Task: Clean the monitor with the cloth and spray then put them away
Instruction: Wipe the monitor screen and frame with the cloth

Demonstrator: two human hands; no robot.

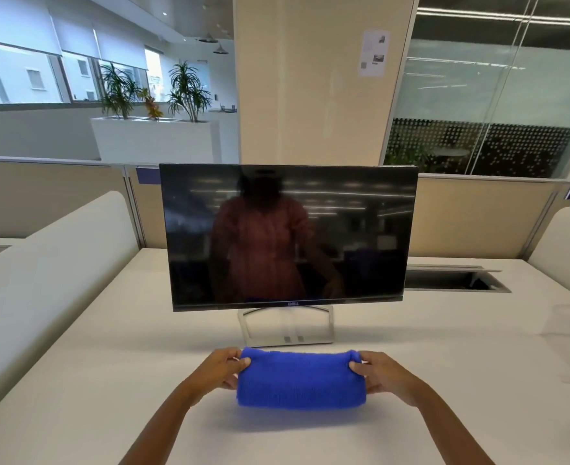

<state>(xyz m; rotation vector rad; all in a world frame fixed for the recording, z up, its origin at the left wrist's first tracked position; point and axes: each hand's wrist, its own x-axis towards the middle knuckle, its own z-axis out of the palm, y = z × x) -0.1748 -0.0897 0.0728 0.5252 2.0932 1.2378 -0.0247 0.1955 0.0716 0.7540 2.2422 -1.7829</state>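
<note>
A black monitor [287, 236] stands on a silver stand [285, 340] in the middle of the white desk [109, 380], its screen dark and reflecting a person. In front of the stand a blue cloth [302, 380] is folded into a thick bundle just above the desk. My left hand [224, 367] pinches its left end and my right hand [382, 375] pinches its right end. No spray bottle is in view.
A cable hatch [454, 280] lies open in the desk behind the monitor on the right. Beige partition panels [471, 223] close the desk's far side, with curved white dividers [58, 263] at left and right. A pillar [317, 78] rises behind.
</note>
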